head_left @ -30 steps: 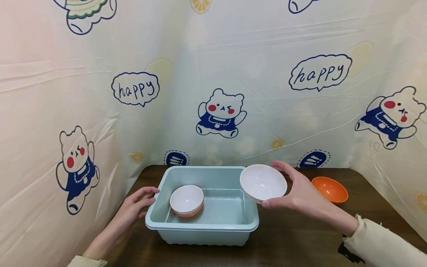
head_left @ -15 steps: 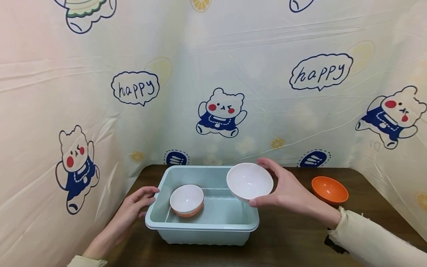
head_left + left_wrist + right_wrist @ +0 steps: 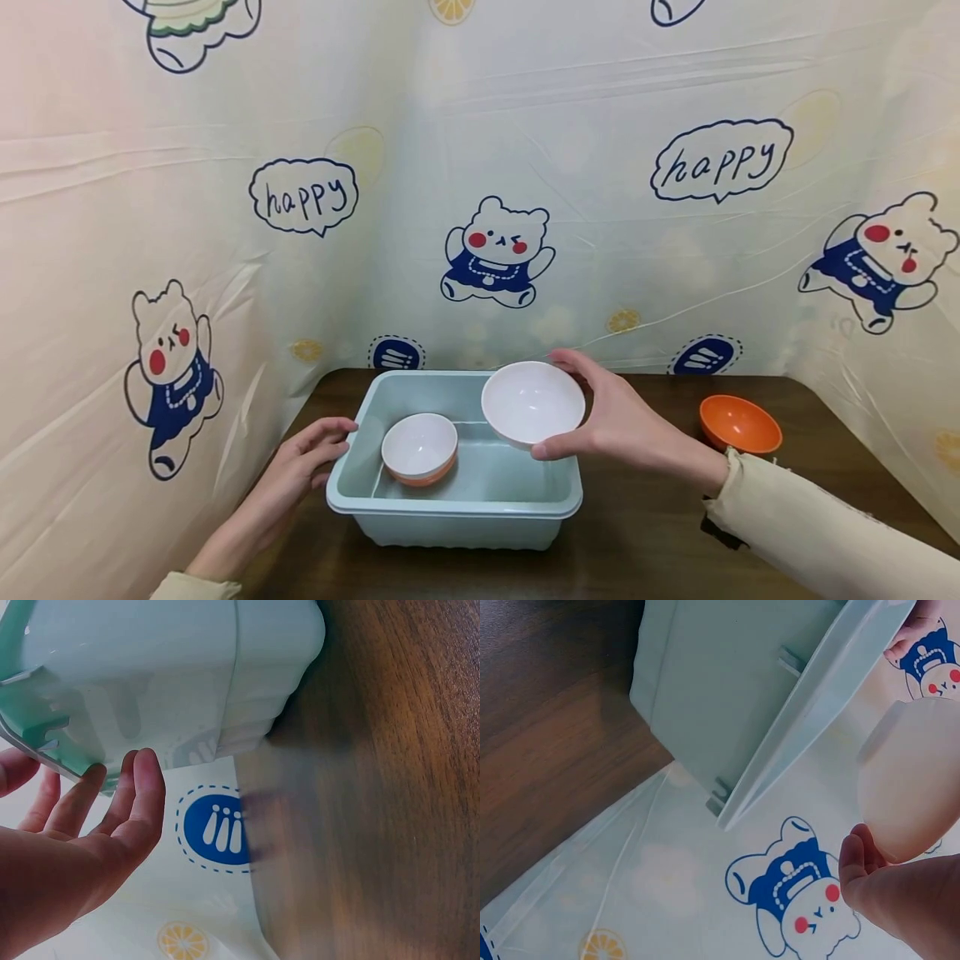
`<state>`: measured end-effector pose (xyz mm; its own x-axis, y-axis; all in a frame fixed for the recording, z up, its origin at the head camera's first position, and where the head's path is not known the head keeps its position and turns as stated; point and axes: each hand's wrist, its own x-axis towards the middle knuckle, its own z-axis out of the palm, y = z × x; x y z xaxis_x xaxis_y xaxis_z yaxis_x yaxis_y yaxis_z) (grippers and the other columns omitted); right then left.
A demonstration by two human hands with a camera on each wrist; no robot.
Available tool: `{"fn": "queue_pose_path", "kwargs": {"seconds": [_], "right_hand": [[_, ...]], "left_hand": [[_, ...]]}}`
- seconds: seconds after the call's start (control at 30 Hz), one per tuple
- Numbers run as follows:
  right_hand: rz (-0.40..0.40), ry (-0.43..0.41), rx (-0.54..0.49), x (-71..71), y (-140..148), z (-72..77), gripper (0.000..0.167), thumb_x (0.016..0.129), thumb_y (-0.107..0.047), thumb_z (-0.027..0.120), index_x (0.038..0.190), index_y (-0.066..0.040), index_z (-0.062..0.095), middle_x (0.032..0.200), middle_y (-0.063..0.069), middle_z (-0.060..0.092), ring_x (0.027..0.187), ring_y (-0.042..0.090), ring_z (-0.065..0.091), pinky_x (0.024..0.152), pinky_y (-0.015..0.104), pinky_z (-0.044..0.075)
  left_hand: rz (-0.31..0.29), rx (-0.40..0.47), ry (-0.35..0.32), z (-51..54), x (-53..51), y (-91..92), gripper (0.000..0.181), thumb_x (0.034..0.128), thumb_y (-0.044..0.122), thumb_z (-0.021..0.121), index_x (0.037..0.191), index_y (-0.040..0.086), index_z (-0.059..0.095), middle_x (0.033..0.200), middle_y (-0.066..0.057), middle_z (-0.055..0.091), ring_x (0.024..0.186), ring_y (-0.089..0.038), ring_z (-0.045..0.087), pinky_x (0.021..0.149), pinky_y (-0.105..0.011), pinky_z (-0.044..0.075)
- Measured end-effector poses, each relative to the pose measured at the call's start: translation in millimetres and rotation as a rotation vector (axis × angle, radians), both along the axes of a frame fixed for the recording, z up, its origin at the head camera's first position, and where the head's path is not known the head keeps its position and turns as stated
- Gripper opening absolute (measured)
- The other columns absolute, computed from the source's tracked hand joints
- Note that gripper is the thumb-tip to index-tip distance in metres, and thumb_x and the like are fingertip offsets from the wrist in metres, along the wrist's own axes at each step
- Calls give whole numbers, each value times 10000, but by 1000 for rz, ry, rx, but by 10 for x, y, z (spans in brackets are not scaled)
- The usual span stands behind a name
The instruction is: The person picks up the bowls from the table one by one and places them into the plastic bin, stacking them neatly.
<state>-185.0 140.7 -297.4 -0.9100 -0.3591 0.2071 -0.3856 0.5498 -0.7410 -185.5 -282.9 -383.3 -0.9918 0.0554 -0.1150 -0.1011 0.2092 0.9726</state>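
Observation:
In the head view my right hand (image 3: 615,421) grips a white bowl (image 3: 532,404) by its right side, thumb in front and fingers behind. The bowl is raised over the right half of a pale blue-green plastic basin (image 3: 453,508), slightly tilted, its inside facing me. From the right wrist view its outside (image 3: 911,780) looks pale. My left hand (image 3: 303,462) touches the basin's left rim with loosely bent fingers (image 3: 150,776). Inside the basin, on the left, sits a white bowl (image 3: 420,446) with orange below; I cannot tell whether two are nested.
An orange bowl (image 3: 741,423) stands on the dark wooden table (image 3: 645,517) at the right, behind the right forearm. A pale printed cloth (image 3: 600,167) with bears and "happy" bubbles encloses the back and sides.
My right hand has carried the white bowl leftward, from beside the basin's right rim to above its inside. The left hand, basin and other bowls have stayed in place.

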Motion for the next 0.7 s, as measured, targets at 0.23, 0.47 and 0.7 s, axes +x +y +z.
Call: {"fn": "queue_pose_path", "kwargs": {"seconds": [0.23, 0.47, 0.7], "right_hand": [[8, -8, 26, -45, -95, 14, 1112, 651, -505, 969, 1557, -151, 431, 1473, 51, 569, 1232, 248, 583, 968, 447, 537], [6, -15, 61, -98, -172, 11, 1114, 648, -543, 950, 1555, -144, 442, 1473, 56, 572, 1234, 254, 583, 967, 460, 534], [40, -15, 79, -156, -251, 19, 1108, 678, -558, 923, 1565, -116, 427, 1477, 79, 567, 1256, 286, 574, 934, 458, 546]], "left_hand": [[-6, 1, 5, 6, -2, 2, 351, 1100, 153, 554, 1420, 11, 540, 1483, -195, 559, 1122, -141, 612, 821, -346, 559], [-12, 15, 6, 2, 3, 13, 346, 1096, 145, 561, 1413, 8, 545, 1458, -175, 579, 1120, -132, 622, 833, -351, 565], [-7, 17, 9, -7, 4, 5, 352, 1097, 154, 563, 1421, 16, 542, 1428, -147, 594, 1124, -120, 627, 853, -357, 563]]}}
